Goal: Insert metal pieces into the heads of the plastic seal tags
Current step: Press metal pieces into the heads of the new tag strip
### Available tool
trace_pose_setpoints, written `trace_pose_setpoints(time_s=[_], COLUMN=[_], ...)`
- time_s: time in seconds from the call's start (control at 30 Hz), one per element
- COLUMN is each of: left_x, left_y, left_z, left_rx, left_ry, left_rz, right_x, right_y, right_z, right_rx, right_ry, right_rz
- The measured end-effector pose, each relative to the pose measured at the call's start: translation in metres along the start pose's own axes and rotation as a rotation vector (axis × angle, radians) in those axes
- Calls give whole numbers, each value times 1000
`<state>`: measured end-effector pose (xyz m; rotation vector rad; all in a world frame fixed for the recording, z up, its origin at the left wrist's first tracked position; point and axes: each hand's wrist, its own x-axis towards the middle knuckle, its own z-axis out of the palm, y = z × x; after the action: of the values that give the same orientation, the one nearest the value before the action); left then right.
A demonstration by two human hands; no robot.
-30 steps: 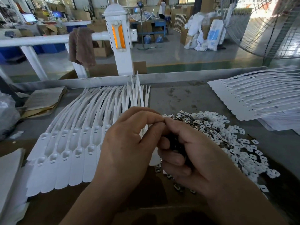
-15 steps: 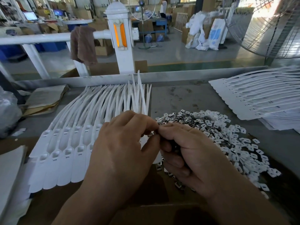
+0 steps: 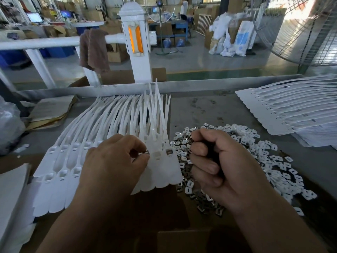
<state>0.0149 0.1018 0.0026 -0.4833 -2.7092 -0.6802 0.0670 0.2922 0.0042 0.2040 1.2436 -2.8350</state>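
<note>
R hand point(image 3: 217, 161) contents hidden (dark), far tags point(image 3: 291, 114) cut off

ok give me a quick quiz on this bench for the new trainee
1. True or false: the left hand pinches a metal piece.
2. On which side of the tags is the pile of loose pieces? A left, B right.
3. Fill in: the right hand has its fingers ____.
Key: 1 true; 2 B; 3 curled.

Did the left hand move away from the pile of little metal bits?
Yes. The left hand moved left, away from the metal pile, over the white tags.
</note>
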Motion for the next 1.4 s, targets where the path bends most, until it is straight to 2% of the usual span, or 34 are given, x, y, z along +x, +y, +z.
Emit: trace_pose_setpoints(time_s=[0.57, 0.97, 1.1, 1.23, 1.4], left_x=[12, -1, -5, -10, -14], left_y=[9, 7, 13, 25, 40], left_z=[12, 3, 0, 2, 14], left_rx=[101, 166, 48, -154, -206], left_ry=[-81, -37, 22, 119, 132], left_rz=[57, 61, 86, 135, 259], right_x=[0, 1, 4, 5, 4], right_y=[-2, -5, -5, -4, -2], right_z=[-2, -3, 0, 3, 2], right_rx=[10, 115, 273, 393, 383], right_ry=[-7, 25, 45, 151, 95], right_rz=[-10, 19, 74, 81, 101])
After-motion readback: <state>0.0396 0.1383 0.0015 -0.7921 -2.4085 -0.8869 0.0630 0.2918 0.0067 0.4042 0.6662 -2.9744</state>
